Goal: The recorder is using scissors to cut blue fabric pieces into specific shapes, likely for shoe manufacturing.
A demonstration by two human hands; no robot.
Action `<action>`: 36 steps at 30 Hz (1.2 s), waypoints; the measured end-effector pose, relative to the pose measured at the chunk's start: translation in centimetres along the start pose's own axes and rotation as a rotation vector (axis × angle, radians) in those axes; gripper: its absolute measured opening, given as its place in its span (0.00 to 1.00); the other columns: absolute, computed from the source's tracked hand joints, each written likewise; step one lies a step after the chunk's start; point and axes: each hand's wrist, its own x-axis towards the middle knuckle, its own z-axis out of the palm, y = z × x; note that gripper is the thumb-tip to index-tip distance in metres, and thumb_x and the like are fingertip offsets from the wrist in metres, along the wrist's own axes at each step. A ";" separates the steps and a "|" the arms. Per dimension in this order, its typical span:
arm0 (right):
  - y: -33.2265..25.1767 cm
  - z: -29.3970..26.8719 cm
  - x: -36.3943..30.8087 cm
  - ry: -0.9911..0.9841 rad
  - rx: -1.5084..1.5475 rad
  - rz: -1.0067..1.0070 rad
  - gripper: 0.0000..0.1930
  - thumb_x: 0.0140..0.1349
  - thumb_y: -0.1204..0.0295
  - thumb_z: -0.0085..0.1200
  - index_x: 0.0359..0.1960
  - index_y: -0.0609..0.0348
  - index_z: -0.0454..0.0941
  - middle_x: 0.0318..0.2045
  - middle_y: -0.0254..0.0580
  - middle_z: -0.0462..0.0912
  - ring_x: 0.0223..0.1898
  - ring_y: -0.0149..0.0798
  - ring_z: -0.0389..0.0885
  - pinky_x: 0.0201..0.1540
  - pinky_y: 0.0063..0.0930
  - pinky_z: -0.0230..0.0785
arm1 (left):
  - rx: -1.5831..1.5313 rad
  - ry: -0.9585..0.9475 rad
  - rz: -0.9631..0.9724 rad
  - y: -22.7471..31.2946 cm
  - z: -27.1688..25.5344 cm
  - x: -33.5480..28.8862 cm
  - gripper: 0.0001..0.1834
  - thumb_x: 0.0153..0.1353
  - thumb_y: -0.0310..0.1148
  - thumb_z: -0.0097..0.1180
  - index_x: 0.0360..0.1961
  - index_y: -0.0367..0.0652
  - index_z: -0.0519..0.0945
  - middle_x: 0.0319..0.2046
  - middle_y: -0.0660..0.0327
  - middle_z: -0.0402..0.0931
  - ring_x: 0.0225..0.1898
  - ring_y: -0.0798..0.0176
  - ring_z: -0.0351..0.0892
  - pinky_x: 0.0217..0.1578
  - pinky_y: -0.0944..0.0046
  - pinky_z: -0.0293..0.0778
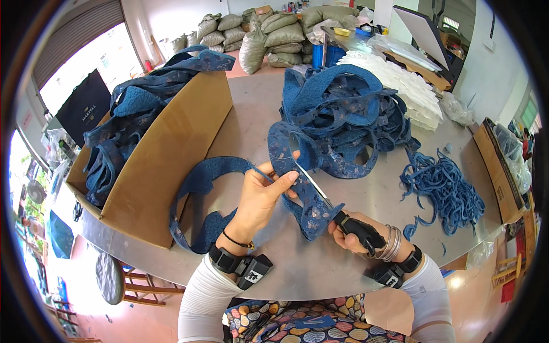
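My left hand (260, 197) pinches a blue floral fabric strip (314, 208) between thumb and fingers at mid-table. Wrapped round the black handles of a pair of scissors (365, 233), my right hand (349, 237) is at the right of that strip. The silver blades slant up and left along the fabric, their tips near my left fingers. Whether the blades are apart is hard to see. One length of the blue strip (182, 214) curls on the table left of my left hand. Beyond both hands lies a big heap of looped blue strips (343, 97).
A cardboard box (171, 154) full of blue strips stands on the left of the metal table (251, 103). Thin blue offcuts (443, 191) are piled at the right. White sheets (394, 86) are stacked behind, near another carton (497, 171). A round stool (108, 278) stands lower left.
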 end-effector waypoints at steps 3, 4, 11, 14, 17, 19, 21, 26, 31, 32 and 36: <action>-0.9 0.0 -0.2 0.005 0.066 0.066 0.30 0.50 0.38 0.52 0.32 0.57 0.69 0.17 0.32 0.71 0.19 0.29 0.71 0.22 0.21 0.64 | -0.009 0.002 0.014 -0.2 -0.1 0.0 0.19 0.56 0.27 0.58 0.50 0.38 0.75 0.30 0.65 0.77 0.26 0.75 0.73 0.27 0.75 0.71; -1.0 0.0 -0.2 0.002 0.088 0.087 0.30 0.49 0.38 0.53 0.31 0.56 0.68 0.16 0.31 0.70 0.17 0.27 0.70 0.19 0.19 0.63 | -0.011 0.001 0.014 -0.3 -0.2 0.0 0.19 0.56 0.27 0.58 0.50 0.38 0.75 0.30 0.65 0.77 0.26 0.75 0.72 0.27 0.75 0.71; -0.8 0.2 -0.3 0.046 0.170 0.160 0.32 0.44 0.36 0.55 0.28 0.55 0.67 0.10 0.25 0.66 0.11 0.21 0.66 0.12 0.14 0.56 | -0.040 -0.016 0.006 -0.4 -0.3 0.2 0.20 0.55 0.26 0.58 0.51 0.38 0.74 0.30 0.65 0.77 0.27 0.74 0.73 0.28 0.74 0.72; -1.6 -0.1 -0.1 0.034 0.132 0.200 0.28 0.46 0.41 0.56 0.29 0.57 0.68 0.12 0.26 0.68 0.12 0.21 0.67 0.14 0.14 0.57 | -0.042 -0.019 -0.001 -0.4 -0.4 0.0 0.19 0.57 0.28 0.57 0.51 0.38 0.73 0.30 0.65 0.77 0.29 0.74 0.75 0.28 0.74 0.73; -1.8 -0.2 -0.2 0.056 0.031 0.244 0.26 0.47 0.45 0.56 0.29 0.59 0.70 0.14 0.28 0.70 0.13 0.23 0.68 0.15 0.16 0.59 | -0.175 -0.004 -0.073 0.4 0.0 -0.1 0.17 0.57 0.28 0.54 0.49 0.36 0.74 0.28 0.63 0.78 0.29 0.72 0.77 0.28 0.72 0.73; -1.4 -0.2 -0.2 0.067 -0.013 0.181 0.31 0.45 0.38 0.56 0.27 0.57 0.68 0.11 0.30 0.69 0.12 0.26 0.69 0.14 0.19 0.59 | -0.261 -0.006 -0.142 1.1 0.3 0.0 0.16 0.57 0.29 0.53 0.47 0.36 0.75 0.27 0.62 0.78 0.28 0.71 0.77 0.28 0.72 0.73; -1.5 -0.3 -0.3 0.064 -0.052 0.141 0.31 0.45 0.38 0.55 0.27 0.58 0.69 0.13 0.33 0.70 0.14 0.31 0.71 0.17 0.22 0.62 | -0.297 -0.026 -0.206 1.7 -0.1 0.0 0.14 0.58 0.30 0.53 0.45 0.37 0.76 0.27 0.63 0.79 0.28 0.71 0.77 0.28 0.73 0.71; -0.6 -0.2 -0.1 0.082 -0.145 0.005 0.32 0.46 0.38 0.54 0.28 0.59 0.69 0.18 0.38 0.73 0.20 0.39 0.74 0.23 0.28 0.66 | -0.143 -0.004 -0.102 0.9 -0.9 0.0 0.12 0.56 0.28 0.55 0.42 0.38 0.79 0.28 0.64 0.79 0.27 0.73 0.75 0.27 0.74 0.65; -0.3 -0.4 0.0 0.060 -0.167 -0.064 0.31 0.48 0.39 0.54 0.28 0.59 0.69 0.18 0.39 0.73 0.20 0.40 0.74 0.24 0.28 0.66 | -0.070 -0.028 -0.042 0.7 -0.9 0.1 0.13 0.55 0.25 0.57 0.43 0.38 0.78 0.29 0.64 0.79 0.28 0.73 0.75 0.26 0.74 0.65; -0.3 -0.4 -0.1 0.057 -0.170 -0.065 0.30 0.48 0.40 0.54 0.28 0.59 0.69 0.18 0.39 0.73 0.20 0.39 0.74 0.24 0.28 0.66 | -0.068 -0.034 -0.035 0.6 -0.9 0.1 0.13 0.55 0.25 0.57 0.44 0.38 0.78 0.30 0.64 0.79 0.28 0.73 0.75 0.26 0.74 0.65; -0.3 -0.2 -0.1 0.035 -0.023 0.072 0.28 0.50 0.43 0.56 0.29 0.58 0.69 0.16 0.36 0.72 0.17 0.34 0.72 0.20 0.25 0.65 | -0.052 -0.028 -0.029 0.4 -1.1 0.2 0.14 0.55 0.24 0.57 0.45 0.38 0.78 0.30 0.63 0.79 0.28 0.73 0.75 0.26 0.75 0.66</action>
